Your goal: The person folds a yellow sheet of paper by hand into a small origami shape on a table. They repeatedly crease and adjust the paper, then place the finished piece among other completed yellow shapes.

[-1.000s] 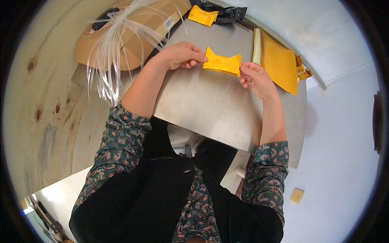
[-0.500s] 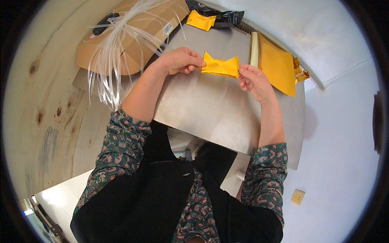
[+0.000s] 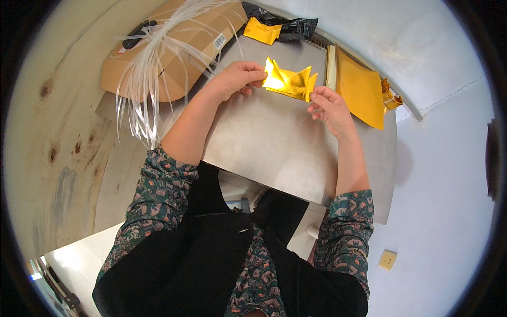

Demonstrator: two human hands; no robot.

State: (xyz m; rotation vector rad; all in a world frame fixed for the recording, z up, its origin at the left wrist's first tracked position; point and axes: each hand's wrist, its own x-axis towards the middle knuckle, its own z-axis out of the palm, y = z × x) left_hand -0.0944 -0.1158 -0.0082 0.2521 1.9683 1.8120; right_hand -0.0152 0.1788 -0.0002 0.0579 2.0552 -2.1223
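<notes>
Between my two hands, above the metal table (image 3: 264, 142), is a folded piece of shiny gold paper (image 3: 289, 82) with pointed upper corners and several layers. My left hand (image 3: 240, 79) pinches its left end between thumb and fingers. At the lower right corner, my right hand (image 3: 331, 108) grips it the same way, the other fingers curled below. A similar folded gold paper (image 3: 262, 31) lies at the far edge of the table, beside black plastic (image 3: 298, 28). To the right of my right hand is a stack of flat gold sheets (image 3: 360, 87).
A cardboard box (image 3: 203, 37) stands at the far left, with a bundle of clear plastic strips (image 3: 150, 58) draped over it. More folded gold pieces (image 3: 390, 98) sit at the right edge against the white wall (image 3: 443, 169). Wooden board (image 3: 58, 158) runs along the left.
The folded gold paper has tilted, its right end lower, and its points have spread apart. Its face now catches bright light. Both hands keep hold of its ends.
</notes>
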